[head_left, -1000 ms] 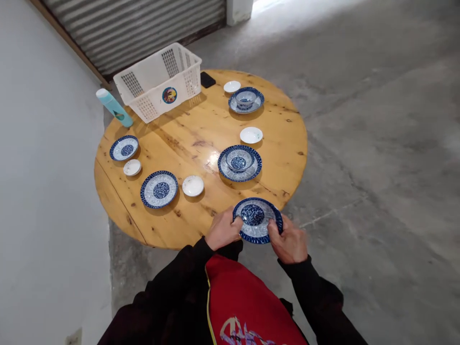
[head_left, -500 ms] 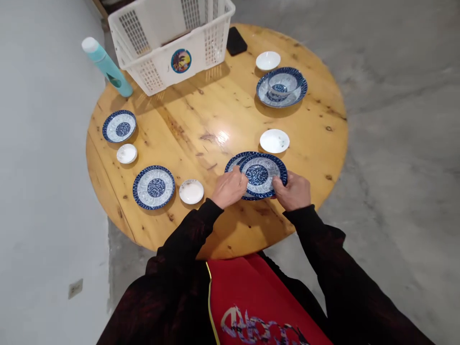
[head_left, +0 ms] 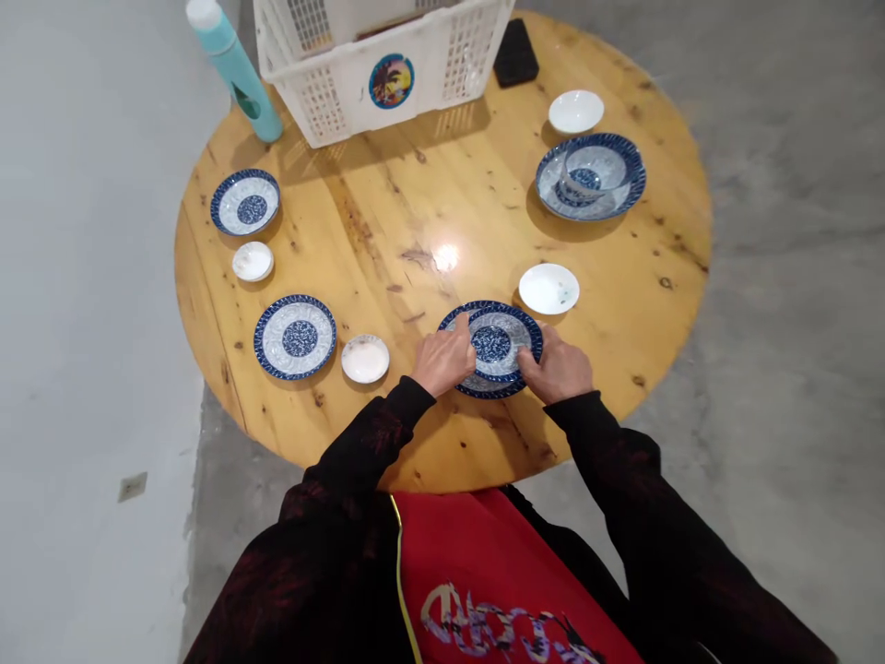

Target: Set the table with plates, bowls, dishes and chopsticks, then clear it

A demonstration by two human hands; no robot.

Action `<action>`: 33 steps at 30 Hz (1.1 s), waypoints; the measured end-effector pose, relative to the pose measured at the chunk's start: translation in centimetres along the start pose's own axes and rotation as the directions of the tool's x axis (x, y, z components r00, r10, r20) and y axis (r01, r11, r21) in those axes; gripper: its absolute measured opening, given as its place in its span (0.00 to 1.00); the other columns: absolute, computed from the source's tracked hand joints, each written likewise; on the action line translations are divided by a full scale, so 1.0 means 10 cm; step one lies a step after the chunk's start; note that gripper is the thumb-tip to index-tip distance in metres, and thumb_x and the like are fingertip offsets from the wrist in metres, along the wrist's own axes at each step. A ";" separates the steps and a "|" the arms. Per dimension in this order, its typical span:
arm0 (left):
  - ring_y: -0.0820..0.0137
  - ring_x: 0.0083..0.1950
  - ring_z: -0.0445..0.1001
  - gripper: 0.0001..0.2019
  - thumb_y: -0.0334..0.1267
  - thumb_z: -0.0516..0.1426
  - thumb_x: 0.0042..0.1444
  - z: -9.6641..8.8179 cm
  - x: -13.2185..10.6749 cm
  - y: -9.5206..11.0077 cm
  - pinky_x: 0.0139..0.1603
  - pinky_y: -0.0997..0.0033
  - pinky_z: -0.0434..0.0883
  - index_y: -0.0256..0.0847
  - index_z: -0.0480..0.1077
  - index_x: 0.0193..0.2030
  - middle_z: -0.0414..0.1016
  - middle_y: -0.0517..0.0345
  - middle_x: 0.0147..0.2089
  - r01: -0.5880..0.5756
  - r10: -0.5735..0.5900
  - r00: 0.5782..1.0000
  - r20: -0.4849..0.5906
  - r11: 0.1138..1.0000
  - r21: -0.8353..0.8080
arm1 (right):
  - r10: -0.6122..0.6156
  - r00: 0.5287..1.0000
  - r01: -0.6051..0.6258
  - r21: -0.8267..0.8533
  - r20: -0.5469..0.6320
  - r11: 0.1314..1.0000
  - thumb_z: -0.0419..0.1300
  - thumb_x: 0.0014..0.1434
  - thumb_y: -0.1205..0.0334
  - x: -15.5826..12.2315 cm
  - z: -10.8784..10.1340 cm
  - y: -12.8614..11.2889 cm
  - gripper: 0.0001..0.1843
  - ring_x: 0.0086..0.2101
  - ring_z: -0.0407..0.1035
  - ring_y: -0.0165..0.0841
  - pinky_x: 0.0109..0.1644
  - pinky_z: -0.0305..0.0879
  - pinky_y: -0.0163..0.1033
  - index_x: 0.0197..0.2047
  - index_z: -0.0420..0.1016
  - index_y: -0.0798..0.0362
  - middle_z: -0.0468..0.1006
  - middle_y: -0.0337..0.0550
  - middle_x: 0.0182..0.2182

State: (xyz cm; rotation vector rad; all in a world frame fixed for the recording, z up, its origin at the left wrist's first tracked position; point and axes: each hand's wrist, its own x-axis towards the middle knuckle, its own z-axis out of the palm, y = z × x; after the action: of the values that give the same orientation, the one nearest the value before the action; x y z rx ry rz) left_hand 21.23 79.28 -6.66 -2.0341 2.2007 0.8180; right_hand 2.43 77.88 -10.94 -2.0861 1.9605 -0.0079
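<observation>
Both hands are at a pair of blue-and-white plates near the front edge of the round table. My left hand (head_left: 446,358) is closed at the left rim of the upper plate (head_left: 490,345), its fingertips partly hidden. My right hand (head_left: 557,367) grips the right rim with the thumb on top and the other fingers out of sight underneath. Below it lies the lower plate (head_left: 488,391), its rim showing at the front and back. A white dish (head_left: 548,290) sits just beyond my right hand, and a small white saucer (head_left: 366,359) is left of my left hand.
Another blue-rimmed plate (head_left: 295,337), a patterned bowl (head_left: 245,202) and a small white dish (head_left: 253,262) stand at left. At back right are a glass bowl (head_left: 595,173) in a large dish (head_left: 626,207), a white bowl (head_left: 576,112) and a phone (head_left: 515,53). A basket (head_left: 442,78) and bottle (head_left: 241,78) stand behind.
The upper plate has shifted left, so it now lies more nearly over the lower one. Both hands keep their grip. The camera view has tilted, moving the back items up in the picture.
</observation>
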 end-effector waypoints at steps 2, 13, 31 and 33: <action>0.55 0.47 0.81 0.29 0.35 0.46 0.65 0.01 -0.01 0.00 0.48 0.62 0.71 0.32 0.49 0.73 0.83 0.44 0.46 0.012 -0.012 1.000 -0.002 1.000 0.019 | 0.006 0.997 -0.003 -0.042 0.074 0.999 0.53 0.63 0.56 0.02 -0.06 -0.04 0.31 0.35 0.76 0.50 0.35 0.62 0.42 0.65 0.67 0.62 0.82 0.59 0.35; 0.53 0.48 0.81 0.29 0.38 0.48 0.66 0.03 0.01 -0.03 0.48 0.60 0.73 0.39 0.53 0.73 0.82 0.45 0.47 0.091 -0.091 0.996 -0.014 0.996 0.019 | -0.024 0.982 0.038 -0.073 0.185 0.997 0.51 0.66 0.55 0.08 -0.16 -0.08 0.30 0.40 0.78 0.53 0.42 0.69 0.47 0.66 0.64 0.65 0.82 0.65 0.39; 0.58 0.62 0.71 0.23 0.37 0.52 0.61 0.40 0.07 -0.22 0.69 0.52 0.65 0.37 0.65 0.64 0.74 0.46 0.63 0.022 -0.088 0.996 -0.018 0.429 -0.903 | -0.062 0.993 -0.060 0.888 0.099 0.456 0.55 0.46 0.56 0.11 0.19 -0.10 0.23 0.44 0.77 0.46 0.51 0.74 0.49 0.44 0.79 0.54 0.84 0.50 0.41; 0.58 0.64 0.70 0.24 0.39 0.52 0.62 0.35 -0.03 -0.18 0.70 0.52 0.64 0.38 0.64 0.65 0.73 0.47 0.64 -0.020 -0.060 0.997 -0.052 0.438 -0.899 | -0.039 0.999 -0.012 0.881 0.035 0.472 0.56 0.50 0.54 -0.04 0.10 -0.09 0.22 0.44 0.77 0.45 0.52 0.73 0.48 0.45 0.79 0.54 0.84 0.49 0.42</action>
State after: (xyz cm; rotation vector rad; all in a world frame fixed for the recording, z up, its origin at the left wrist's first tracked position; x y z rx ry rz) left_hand 21.84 80.94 -10.18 -2.4110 1.8774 2.3742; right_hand 3.43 78.49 -11.68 -1.3335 1.3769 -0.8046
